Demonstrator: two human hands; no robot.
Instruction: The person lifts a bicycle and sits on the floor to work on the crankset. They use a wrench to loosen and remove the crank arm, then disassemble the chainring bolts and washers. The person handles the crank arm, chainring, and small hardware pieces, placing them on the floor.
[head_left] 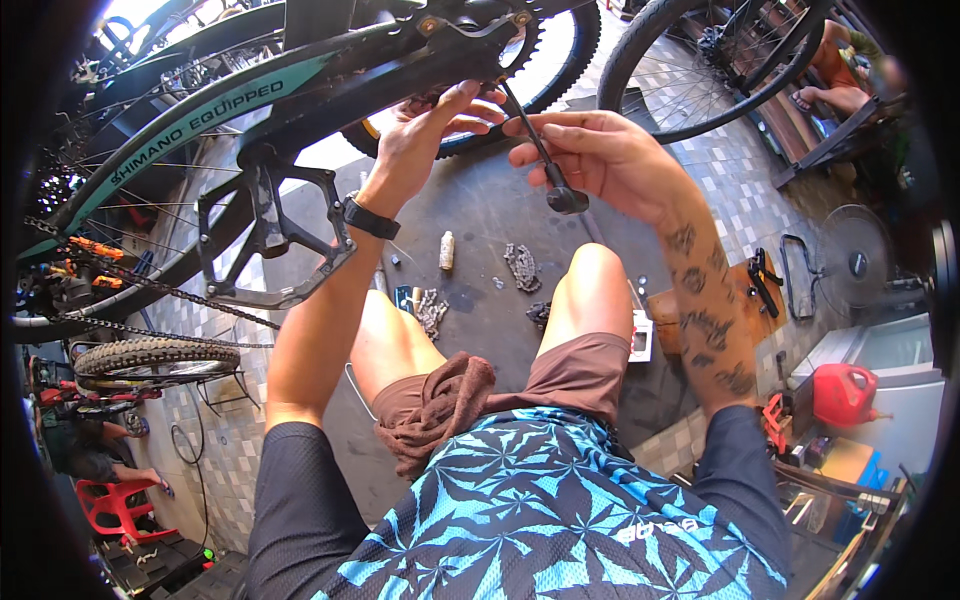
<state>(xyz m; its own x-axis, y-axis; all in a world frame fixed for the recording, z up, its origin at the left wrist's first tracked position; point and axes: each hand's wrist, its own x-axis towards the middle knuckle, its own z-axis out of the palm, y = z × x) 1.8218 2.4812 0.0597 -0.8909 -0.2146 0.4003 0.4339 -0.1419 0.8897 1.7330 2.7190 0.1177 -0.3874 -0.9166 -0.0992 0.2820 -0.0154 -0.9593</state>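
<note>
Already up against a black-and-green bicycle frame (385, 82), a slim black knob-ended rod (539, 150) sits pinched in the right hand (598, 160), left hand (425, 132) loosely open alongside; work appears unfinished.

I see two words in dark capitals (198, 133) along the curved black-and-teal bicycle frame tube (190, 116), and short white lettering (655, 529), upside down to me, on my blue-and-black leaf-patterned jersey (520, 500).

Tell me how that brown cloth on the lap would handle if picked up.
The cloth would probably hang floppy, given its soft folds. It seems unlikely to slip, since its surface looks fuzzy and matte.
</note>
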